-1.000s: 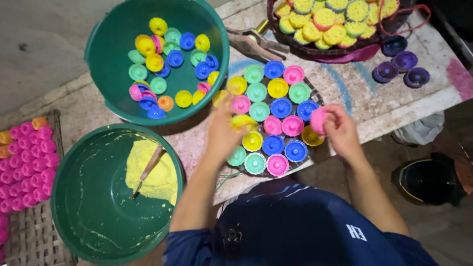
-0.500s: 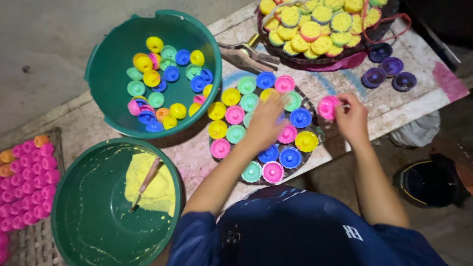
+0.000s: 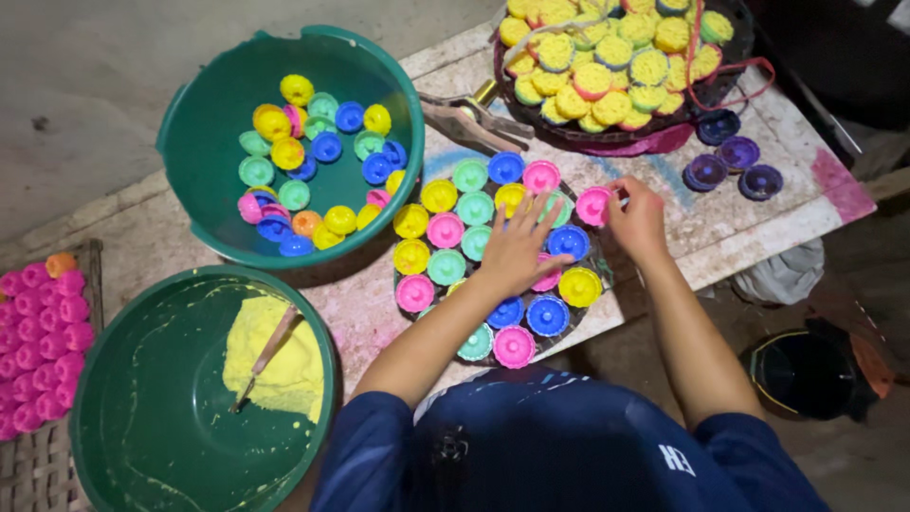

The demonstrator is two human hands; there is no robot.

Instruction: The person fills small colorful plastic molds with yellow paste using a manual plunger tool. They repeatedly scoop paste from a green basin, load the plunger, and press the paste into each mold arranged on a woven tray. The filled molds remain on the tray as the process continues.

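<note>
Setting a Pink Mould at the Tray's Edge

Pinching a small pink fluted plastic mould (image 3: 594,205) between thumb and fingertips of the right hand (image 3: 640,223), right at the upper right rim of the round dark tray (image 3: 601,275). Resting the left hand (image 3: 517,251) flat, fingers spread, over the pink, blue, green and yellow moulds packed in the tray's middle, seemingly steadying them. Judged as placing or adjusting one piece in the outer ring; calls for a light, level grip and a gap between neighbours, with the spread hand kept from nudging the rest.

Further out: a green plastic tub (image 3: 180,133) of loose coloured moulds up left, a second green tub (image 3: 95,379) with yellow powder (image 3: 284,370) and a wooden stick (image 3: 268,353) below it, metal tongs (image 3: 469,118) on the worn board, a dark basket (image 3: 607,142) of yellow-filled moulds, three purple moulds (image 3: 725,161) beside it.

Hidden under the left palm: several moulds, colours unclear. Cut off: the basket's top, a cluster of pink pieces (image 3: 43,351) at the left edge. Hard to tell whether the pink mould touches the tray yet, or whether it is filled.
</note>
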